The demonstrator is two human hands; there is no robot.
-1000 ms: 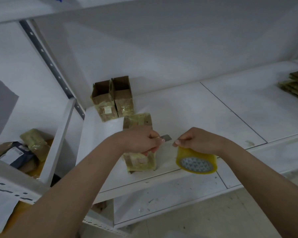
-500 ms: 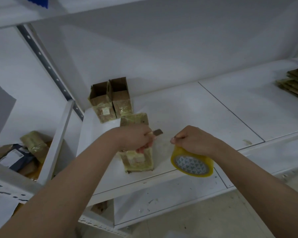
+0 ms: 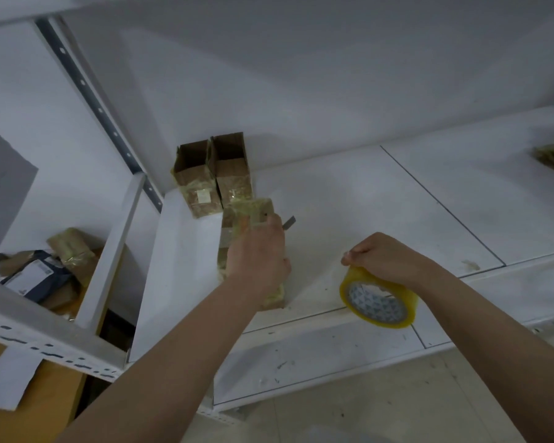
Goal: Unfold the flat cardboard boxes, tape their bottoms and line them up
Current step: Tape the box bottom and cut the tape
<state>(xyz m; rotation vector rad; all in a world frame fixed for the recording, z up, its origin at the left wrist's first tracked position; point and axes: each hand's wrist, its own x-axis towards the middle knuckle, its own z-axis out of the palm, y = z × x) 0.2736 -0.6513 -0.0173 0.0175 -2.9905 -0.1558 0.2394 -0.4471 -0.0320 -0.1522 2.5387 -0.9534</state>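
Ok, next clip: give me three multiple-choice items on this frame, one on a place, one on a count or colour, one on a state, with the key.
1. Where do the finished open boxes stand?
A. at the back left of the shelf, against the wall
B. on the floor
C. at the shelf's front right edge

2. What colour is the tape roll?
A. red
B. yellow
C. black

3. What is the right hand doing?
A. lying flat on the shelf
B. gripping the tape roll
C. hanging idle

Key: 1 A, two open-topped boxes stand side by side by the wall; 2 B, the roll's rim is yellow; 3 B, the fingers are curled over the roll's top, while the left hand holds a small blade at the box being taped.
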